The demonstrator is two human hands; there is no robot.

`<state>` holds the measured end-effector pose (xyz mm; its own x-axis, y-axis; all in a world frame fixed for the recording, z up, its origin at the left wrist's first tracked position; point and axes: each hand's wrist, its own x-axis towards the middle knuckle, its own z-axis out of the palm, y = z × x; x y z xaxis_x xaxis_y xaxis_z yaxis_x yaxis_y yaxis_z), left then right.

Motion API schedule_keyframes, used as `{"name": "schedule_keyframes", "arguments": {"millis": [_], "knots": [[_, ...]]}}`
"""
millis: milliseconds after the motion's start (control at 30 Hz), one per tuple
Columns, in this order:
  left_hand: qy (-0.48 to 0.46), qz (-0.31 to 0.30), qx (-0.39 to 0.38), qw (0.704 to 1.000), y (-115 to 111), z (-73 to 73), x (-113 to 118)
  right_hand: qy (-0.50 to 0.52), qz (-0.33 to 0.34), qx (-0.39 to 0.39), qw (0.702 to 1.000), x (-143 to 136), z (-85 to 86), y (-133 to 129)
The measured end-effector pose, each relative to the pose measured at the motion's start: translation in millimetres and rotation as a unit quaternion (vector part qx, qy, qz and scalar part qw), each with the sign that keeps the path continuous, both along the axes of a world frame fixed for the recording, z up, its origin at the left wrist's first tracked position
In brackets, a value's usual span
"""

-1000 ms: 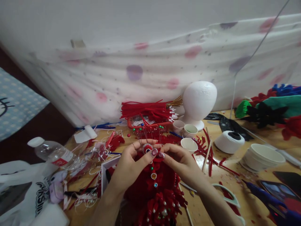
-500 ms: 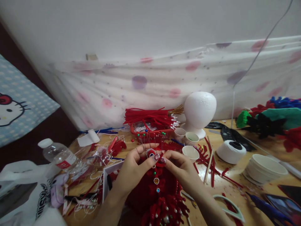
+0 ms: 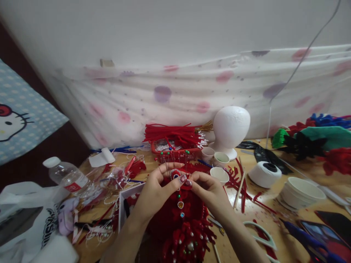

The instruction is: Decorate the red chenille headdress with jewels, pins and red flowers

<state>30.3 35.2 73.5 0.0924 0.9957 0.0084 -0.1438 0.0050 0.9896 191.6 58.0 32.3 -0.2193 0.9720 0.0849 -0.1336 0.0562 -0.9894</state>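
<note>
Both my hands meet at the upper part of a red velvet headpiece (image 3: 164, 223) decorated with gems. My left hand (image 3: 157, 191) is closed, thumb and fingers gripping the headpiece beside a dark gem (image 3: 176, 176) with a pale rim. Right against that thumb, the fingertips of my right hand (image 3: 208, 189) pinch a small red piece (image 3: 187, 182), mostly hidden. Below hangs a line of ornaments, with an orange heart gem (image 3: 180, 205) and a blue gem (image 3: 182, 215). Thin pins with green and blue bead heads (image 3: 170, 148) stand up behind my fingers. A red flower (image 3: 189, 239) with pearls lies nearest me.
Behind the headpiece stands a red basket (image 3: 157, 155) heaped with red stems (image 3: 170, 133). To its right are a white foam head (image 3: 231, 126), paper cups (image 3: 219, 174) and a thread cone (image 3: 264, 174). A water bottle (image 3: 67, 177) and bead strings lie left; a glue gun (image 3: 303, 241) lies right.
The whole view has shifted slightly, so the table things sit a little higher and further left. My hands keep the same pinch on the headpiece, with hardly any finger movement.
</note>
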Motion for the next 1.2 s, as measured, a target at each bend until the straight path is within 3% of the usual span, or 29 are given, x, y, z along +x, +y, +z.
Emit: {"name": "schedule_keyframes", "arguments": {"millis": [200, 333, 667, 767, 867, 933, 1000, 1100, 1200], "knots": [[0.019, 0.021, 0.026, 0.999, 0.1, -3.3, -0.9, 0.041, 0.007, -0.02, 0.999, -1.2, 6.2, -1.2], [0.004, -0.006, 0.008, 1.0, 0.9, -2.0, -1.4, 0.049, 0.013, -0.023, 0.998, -1.6, 7.5, -0.2], [0.049, -0.013, 0.008, 0.999, 1.8, -5.4, -6.8, 0.005, 0.008, 0.03, 1.0, -3.9, 8.0, -0.8], [0.052, -0.005, 0.008, 0.999, 1.7, -6.1, -8.2, -0.003, 0.017, 0.053, 0.998, 4.6, 9.9, -2.0], [0.05, 0.0, -0.007, 0.999, 1.3, -5.2, -9.4, -0.065, -0.044, 0.089, 0.993, 28.7, 9.8, -10.8], [0.054, 0.011, -0.013, 0.998, 1.2, -4.3, -9.3, -0.188, -0.109, 0.108, 0.97, 48.9, 4.5, -23.7], [0.061, 0.026, -0.011, 0.998, 1.3, -3.7, -8.4, -0.378, -0.136, 0.11, 0.909, 64.2, -7.6, -41.2], [0.076, 0.048, -0.011, 0.996, 2.2, -3.8, -7.1, -0.57, -0.078, 0.054, 0.816, 67.8, -36.3, -67.1], [0.084, 0.049, -0.018, 0.995, 4.1, -5.4, -8.4, -0.64, -0.035, 0.018, 0.767, 54.3, -64.2, -80.9]]}}
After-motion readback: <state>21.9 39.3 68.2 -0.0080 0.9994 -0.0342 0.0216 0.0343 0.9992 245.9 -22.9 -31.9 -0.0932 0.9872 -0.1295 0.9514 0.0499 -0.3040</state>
